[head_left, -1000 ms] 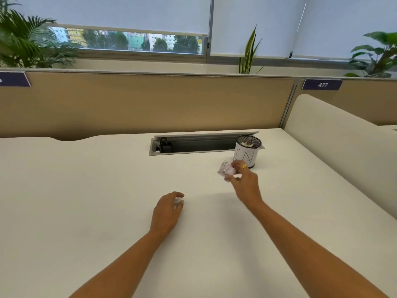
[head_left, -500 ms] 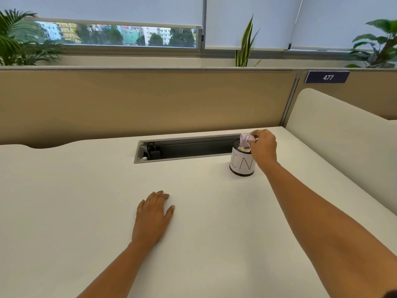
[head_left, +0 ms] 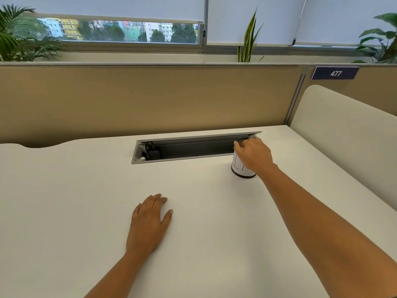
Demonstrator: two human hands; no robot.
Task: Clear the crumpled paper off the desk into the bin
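One small mesh bin (head_left: 241, 171) with a white label, its black marks half covered, stands toward the desk's (head_left: 64, 201) far right corner, at the right end of one cable trough (head_left: 193, 147). Two hands show. The right hand (head_left: 254, 154) curls over the bin's mouth, hiding any crumpled paper, so I cannot tell if it pinches anything. The left hand (head_left: 148, 222) lies flat on the desk, fingers loosely together. One dark plate (head_left: 335, 73) reads "477"

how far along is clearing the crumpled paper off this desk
Done: no crumpled paper shows on the white desk. In hand: the right hand sits over the mouth of the small white mesh-topped bin, fingers curled down; whether it holds paper is hidden. The left hand rests flat. Left: release, if needed, and withdraw.
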